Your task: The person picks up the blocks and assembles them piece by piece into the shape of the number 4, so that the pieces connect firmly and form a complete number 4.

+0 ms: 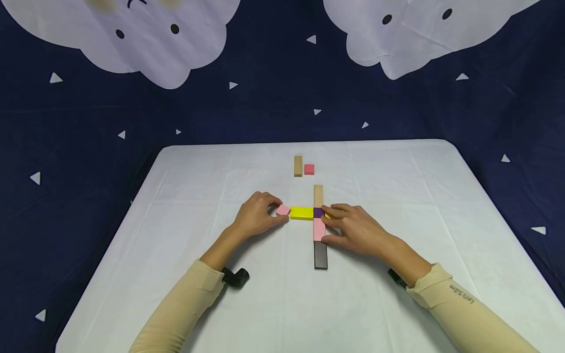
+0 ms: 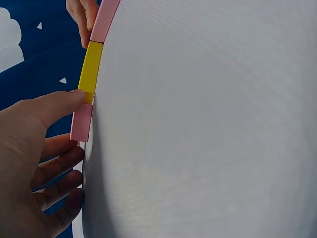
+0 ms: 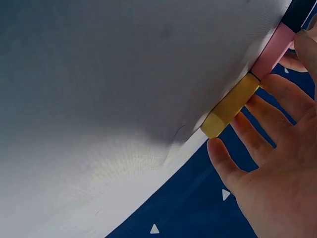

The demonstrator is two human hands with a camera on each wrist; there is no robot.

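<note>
My left hand (image 1: 260, 214) pinches a small pink block (image 1: 283, 210) between thumb and fingers. This block sits slightly turned at the left end of a flat yellow block (image 1: 302, 213). The yellow block meets a purple block (image 1: 319, 213) at the centre of a cross-shaped layout. A wooden block (image 1: 318, 196) extends away from the purple one; a longer pink block (image 1: 319, 229) and a black block (image 1: 321, 255) run toward me. With fingers spread, my right hand (image 1: 355, 228) touches the purple and longer pink blocks and mostly covers another yellow block (image 3: 230, 106).
Beyond the cross, a second wooden block (image 1: 298, 166) stands beside a reddish-pink cube (image 1: 309, 169). White cloth covers the table (image 1: 212, 176), whose far edge meets a dark blue curtain (image 1: 273, 108) printed with clouds and triangles.
</note>
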